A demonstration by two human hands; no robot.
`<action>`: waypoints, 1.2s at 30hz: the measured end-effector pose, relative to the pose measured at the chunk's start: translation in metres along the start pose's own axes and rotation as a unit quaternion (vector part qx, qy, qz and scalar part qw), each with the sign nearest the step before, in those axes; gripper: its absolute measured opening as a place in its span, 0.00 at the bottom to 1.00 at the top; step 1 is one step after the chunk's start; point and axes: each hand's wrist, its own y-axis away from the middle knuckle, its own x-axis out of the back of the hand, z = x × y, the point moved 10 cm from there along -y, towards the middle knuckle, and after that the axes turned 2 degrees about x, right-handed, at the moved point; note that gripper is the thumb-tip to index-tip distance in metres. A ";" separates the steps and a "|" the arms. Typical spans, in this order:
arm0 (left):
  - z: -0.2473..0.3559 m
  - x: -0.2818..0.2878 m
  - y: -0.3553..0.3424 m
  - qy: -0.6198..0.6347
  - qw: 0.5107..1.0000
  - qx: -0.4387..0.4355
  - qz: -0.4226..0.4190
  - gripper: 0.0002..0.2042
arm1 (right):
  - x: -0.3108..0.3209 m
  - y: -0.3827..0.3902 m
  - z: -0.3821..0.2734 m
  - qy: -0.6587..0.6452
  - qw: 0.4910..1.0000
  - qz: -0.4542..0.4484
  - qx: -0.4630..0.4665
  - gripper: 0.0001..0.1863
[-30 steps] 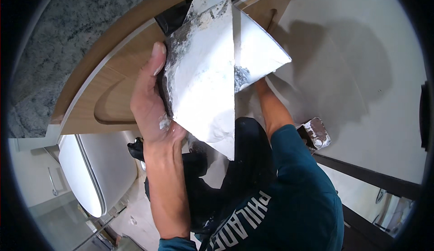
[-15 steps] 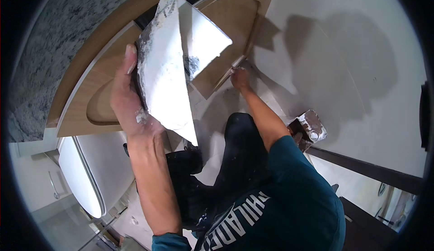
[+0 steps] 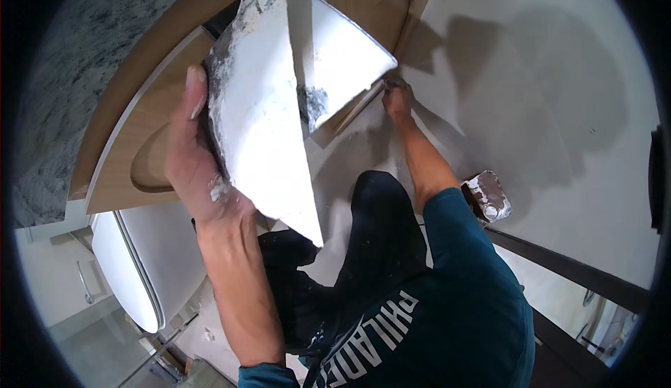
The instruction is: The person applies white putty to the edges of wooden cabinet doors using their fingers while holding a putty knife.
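My left hand (image 3: 192,161) grips a white, angular board (image 3: 262,115) by its left edge, thumb up. The board has a long slanted edge, white and grey smears, and a second bright face (image 3: 335,52) on its right. White paste sticks to my left wrist. Farther off, my right hand (image 3: 397,98) is closed low at the seam between the wooden cabinet front (image 3: 388,14) and the pale wall (image 3: 552,108). What its fingers hold is too small and partly hidden to make out.
A brown, paste-smeared box (image 3: 491,196) stands right of my right arm. At the left are a grey stone countertop (image 3: 77,87) and a white rounded seat-like lid (image 3: 126,269). My dark-clad knees are below the board. A dark strip (image 3: 566,262) crosses the lower right.
My right hand has moved right and farther away along the seam. The board in my left hand has shifted slightly, and its right corner now comes close to my right hand in the picture.
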 end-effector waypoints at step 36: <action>0.029 0.026 -0.011 -0.232 0.969 -0.081 0.032 0.12 | -0.074 0.090 -0.055 -0.194 0.935 -0.222 -0.199 0.17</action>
